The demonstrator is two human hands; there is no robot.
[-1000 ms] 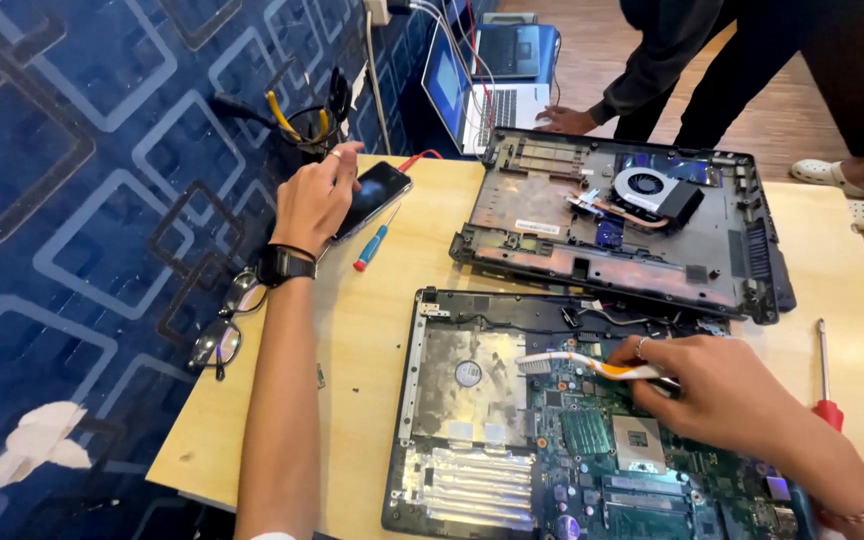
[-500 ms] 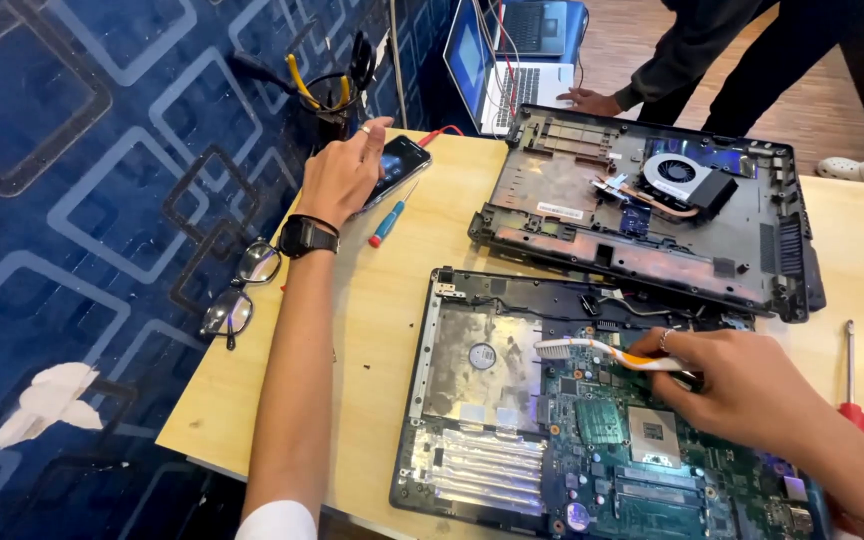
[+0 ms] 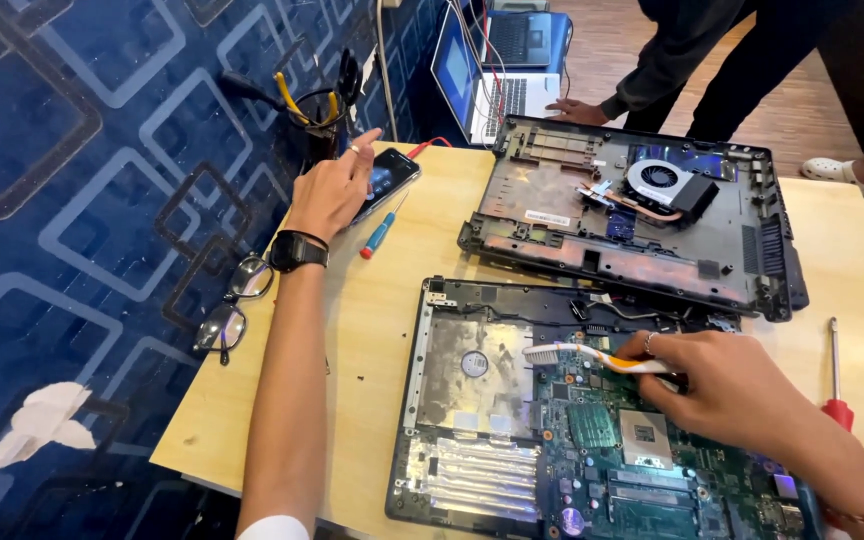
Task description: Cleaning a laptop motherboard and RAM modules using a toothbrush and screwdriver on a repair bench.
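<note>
I see R hand [image 3: 742, 385] clamped on toothbrush [image 3: 592, 356] over laptop board [image 3: 592, 450]; L hand [image 3: 332, 190], fingers loose, touching phone [image 3: 387, 180] nr table edge [image 3: 252, 400].

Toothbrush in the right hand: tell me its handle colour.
Orange and white handle on the toothbrush, seen best in the head view.

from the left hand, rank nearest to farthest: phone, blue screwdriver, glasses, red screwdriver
From the left hand:
1. phone, touching its fingertips
2. blue screwdriver, just right of it
3. glasses, back by the wrist at the table's left edge
4. red screwdriver, far right
</note>
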